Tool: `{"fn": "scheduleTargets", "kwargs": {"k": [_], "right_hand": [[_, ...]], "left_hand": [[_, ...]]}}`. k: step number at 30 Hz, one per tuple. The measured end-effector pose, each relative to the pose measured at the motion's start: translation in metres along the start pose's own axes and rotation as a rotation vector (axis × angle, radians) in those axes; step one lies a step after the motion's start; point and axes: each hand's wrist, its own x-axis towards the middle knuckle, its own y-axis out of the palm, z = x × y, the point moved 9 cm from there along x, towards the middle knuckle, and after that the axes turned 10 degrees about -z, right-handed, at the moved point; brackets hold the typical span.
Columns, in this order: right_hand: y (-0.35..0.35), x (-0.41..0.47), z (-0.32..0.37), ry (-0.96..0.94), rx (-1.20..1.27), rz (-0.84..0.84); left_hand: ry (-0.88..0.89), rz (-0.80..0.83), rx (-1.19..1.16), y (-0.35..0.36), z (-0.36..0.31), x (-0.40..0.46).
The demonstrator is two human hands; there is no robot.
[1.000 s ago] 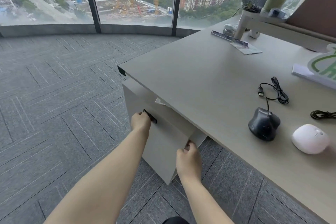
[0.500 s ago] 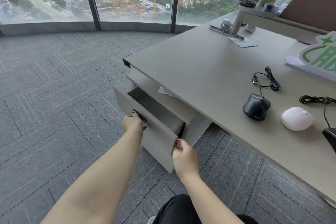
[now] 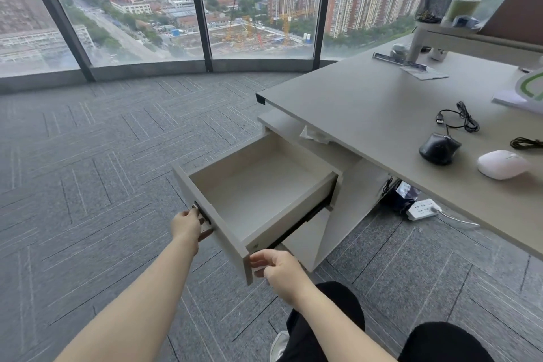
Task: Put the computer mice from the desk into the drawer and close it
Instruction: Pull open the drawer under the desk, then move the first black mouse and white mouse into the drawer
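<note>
The top drawer (image 3: 296,198) of the cabinet under the desk stands pulled far out, and nothing lies inside it. My left hand (image 3: 188,225) grips the black handle on the drawer front. My right hand (image 3: 274,266) rests at the front's right corner, fingers loosely curled beside the edge. On the desk (image 3: 367,103) to the right lie a dark wired mouse (image 3: 439,147) with its coiled cable (image 3: 459,119) and a white mouse (image 3: 501,164). Another black cable (image 3: 527,142) shows at the right edge.
A white power strip (image 3: 421,209) and a dark bag (image 3: 399,195) sit on the carpet under the desk. A raised shelf (image 3: 476,38) at the desk's far end carries a mesh cup and a bottle. My knees are at the bottom right. Windows curve around the far side.
The drawer has gone from shut to fully pulled out, drawn toward me by my left hand on the handle. My right hand moved back with the drawer's front corner.
</note>
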Motion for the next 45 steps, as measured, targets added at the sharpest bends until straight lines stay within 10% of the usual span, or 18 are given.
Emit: {"fn": "scheduleTargets", "kwargs": {"k": [11,18,25,33,45], "right_hand": [[0.013,-0.017,0.014,-0.071,-0.082,0.008],[-0.171,-0.037,0.079,-0.268,0.031,-0.621],[-0.373,-0.083,0.082,-0.199,-0.203,-1.213],[-0.465,-0.054,0.034,0.236,-0.527,-1.055],[-0.479,-0.023,0.020,0.283,-0.775,-1.005]], "left_hand": [[0.074,-0.077,0.139,-0.042,-0.015,-0.020],[0.815,0.011,0.282,0.038,-0.125,-0.134],[0.944,0.467,0.285,0.217,-0.127,-0.271],[1.082,0.746,0.554,0.358,-0.074,-0.390],[1.206,0.550,0.802,0.401,-0.060,-0.379]]}}
